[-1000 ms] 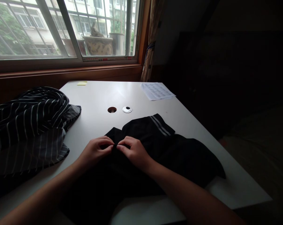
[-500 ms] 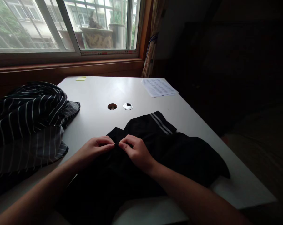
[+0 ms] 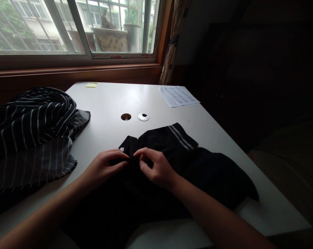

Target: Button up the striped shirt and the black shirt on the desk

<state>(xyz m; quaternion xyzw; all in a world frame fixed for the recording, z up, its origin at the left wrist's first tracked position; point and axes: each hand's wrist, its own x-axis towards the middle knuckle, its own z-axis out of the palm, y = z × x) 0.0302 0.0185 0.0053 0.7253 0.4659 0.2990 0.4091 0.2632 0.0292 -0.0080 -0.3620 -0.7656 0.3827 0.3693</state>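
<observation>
A black short-sleeved shirt [image 3: 205, 169] is spread over the white table, with two pale stripes near one sleeve's hem. My left hand [image 3: 106, 166] pinches the dark cloth just below the shirt's collar [image 3: 128, 143]. Close beside it, my right hand [image 3: 157, 167] has its curled fingers on the same spot, the thumb a little apart from the index fingertip. Whatever small part lies between the fingertips is too dark to make out. By the left knuckles a small white label [image 3: 122, 149] shows at the collar.
Bunched black cloth with white stripes [image 3: 34, 117] lies at the left. On the white table [image 3: 104, 103] are a round cable hole [image 3: 126, 117], a silver cap [image 3: 143, 117], printed sheets [image 3: 178, 97] and a yellow sticky note [image 3: 91, 85]. A window [image 3: 114, 27] stands behind.
My right thumb has moved away from the index fingertip. The collar cloth has shifted, and the white label now shows more. The whole view has moved slightly.
</observation>
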